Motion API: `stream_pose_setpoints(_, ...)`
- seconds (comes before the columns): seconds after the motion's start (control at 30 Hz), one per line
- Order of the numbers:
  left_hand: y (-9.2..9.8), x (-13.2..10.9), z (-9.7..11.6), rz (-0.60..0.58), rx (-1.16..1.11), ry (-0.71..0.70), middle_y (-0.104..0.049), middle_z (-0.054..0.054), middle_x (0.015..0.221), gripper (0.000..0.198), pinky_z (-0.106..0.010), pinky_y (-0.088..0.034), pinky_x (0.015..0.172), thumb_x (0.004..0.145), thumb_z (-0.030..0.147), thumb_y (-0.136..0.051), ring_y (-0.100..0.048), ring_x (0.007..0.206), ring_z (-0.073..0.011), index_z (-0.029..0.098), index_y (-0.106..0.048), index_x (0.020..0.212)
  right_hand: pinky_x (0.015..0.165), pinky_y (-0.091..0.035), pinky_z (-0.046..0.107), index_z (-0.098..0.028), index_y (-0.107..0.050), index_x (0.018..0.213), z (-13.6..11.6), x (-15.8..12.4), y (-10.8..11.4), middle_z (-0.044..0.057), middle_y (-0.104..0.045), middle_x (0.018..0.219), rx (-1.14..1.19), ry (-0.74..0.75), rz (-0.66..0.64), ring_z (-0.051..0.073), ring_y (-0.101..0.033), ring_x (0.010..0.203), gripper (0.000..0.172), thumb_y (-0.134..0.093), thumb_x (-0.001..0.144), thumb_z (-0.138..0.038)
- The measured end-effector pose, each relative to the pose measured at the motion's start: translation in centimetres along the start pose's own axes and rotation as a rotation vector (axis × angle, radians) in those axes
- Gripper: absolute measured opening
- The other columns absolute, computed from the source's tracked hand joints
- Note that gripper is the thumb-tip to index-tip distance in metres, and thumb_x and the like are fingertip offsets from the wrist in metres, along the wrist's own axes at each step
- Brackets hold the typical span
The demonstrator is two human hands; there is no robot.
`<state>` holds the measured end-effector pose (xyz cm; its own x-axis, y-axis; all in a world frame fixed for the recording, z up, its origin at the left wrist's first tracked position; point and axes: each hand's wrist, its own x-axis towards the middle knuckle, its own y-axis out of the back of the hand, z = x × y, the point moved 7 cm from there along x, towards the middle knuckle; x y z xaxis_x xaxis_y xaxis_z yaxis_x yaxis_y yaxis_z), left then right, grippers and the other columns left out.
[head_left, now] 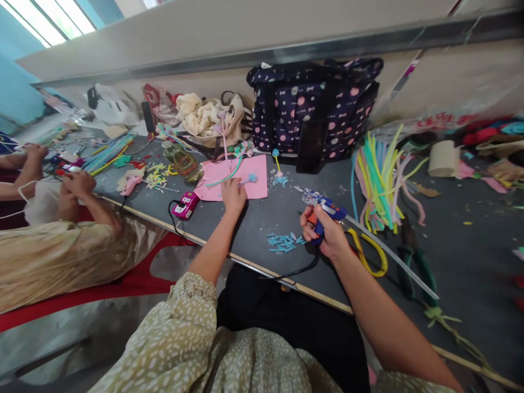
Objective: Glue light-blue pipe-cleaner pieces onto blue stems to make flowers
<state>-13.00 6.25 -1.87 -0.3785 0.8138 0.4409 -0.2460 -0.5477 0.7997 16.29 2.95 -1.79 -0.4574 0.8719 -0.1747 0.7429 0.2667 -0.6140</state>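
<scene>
My left hand [234,195] rests over a pink sheet [257,164], its fingers closed on the thin stem of a small light-blue flower [250,178]. The fingertips are partly hidden. My right hand [325,229] is wrapped round the handle of a blue glue gun [327,207], with its nozzle pointing left and a long clear glue stick [397,262] sticking out of its back. Short cut blue pieces [282,242] lie on the table below the nozzle. A small blue flower with a yellow stem [277,159] stands behind them.
Yellow-handled scissors [379,262], green-handled pliers [426,267] and a bundle of coloured stems [379,185] are at right. A dotted bag [286,109] with a phone [311,146] stands behind. A bottle [184,162] and pink power socket [186,206] are left, near a co-worker's hands [79,183].
</scene>
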Motion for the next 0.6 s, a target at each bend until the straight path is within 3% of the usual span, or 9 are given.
stream_pose_setpoints(0.13,-0.2,0.0,-0.2,-0.053,0.099,0.082,-0.065,-0.013,0.105,0.015,-0.047,-0.041,0.092,0.084,0.022,-0.059,-0.050,0.108,-0.0351,0.021,-0.069,0.095,0.036,-0.040,0.018,-0.018,-0.062,0.080,-0.2,0.0,-0.1,-0.001,-0.065,0.064,0.004,-0.001,0.006,0.003,-0.039,0.035,0.038,-0.075,0.075,-0.054)
stream_pose_setpoints(0.3,-0.2,0.0,-0.3,-0.109,0.101,0.133,-0.065,-0.011,0.098,0.007,-0.044,-0.041,0.087,0.085,0.024,-0.060,-0.052,0.103,-0.0325,0.022,-0.066,0.083,0.036,-0.040,0.018,-0.019,-0.063,0.079,-0.2,-0.1,-0.3,-0.002,-0.065,0.064,0.007,-0.006,0.009,0.003,-0.038,0.034,0.039,-0.077,0.072,-0.054)
stream_pose_setpoints(0.6,0.9,0.1,-0.2,0.003,0.053,0.098,-0.067,-0.010,0.099,0.011,-0.042,-0.039,0.087,0.088,0.023,-0.055,-0.052,0.101,-0.0300,0.022,-0.066,0.087,0.036,-0.040,0.019,-0.018,-0.062,0.081,0.2,0.1,0.1,-0.001,-0.065,0.064,0.010,-0.012,0.003,0.004,-0.040,0.035,0.038,-0.075,0.075,-0.053)
